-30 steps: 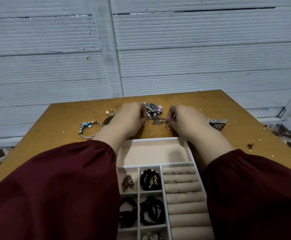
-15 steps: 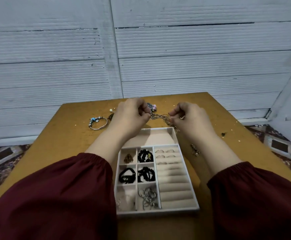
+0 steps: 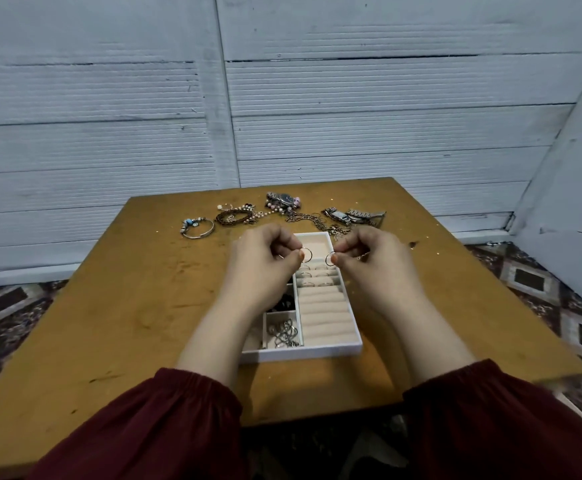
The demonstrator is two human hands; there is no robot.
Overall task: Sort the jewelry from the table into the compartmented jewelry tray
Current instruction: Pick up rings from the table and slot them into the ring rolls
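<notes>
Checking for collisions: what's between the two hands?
Head view: only two rings, left ring pinched by left hand, right ring by right hand, above the tray.

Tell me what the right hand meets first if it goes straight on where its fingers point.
The right hand, pinching a thin ring, points left across the jewelry tray. Going straight on, it would probably meet the other ring pinched by the left hand first, though depth is unclear.

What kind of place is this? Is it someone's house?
Probably a room in a home, though I can't be sure: a worn wooden table stands by a white ribbed wall, with patterned flooring beside it and a jewelry tray on top.
</notes>
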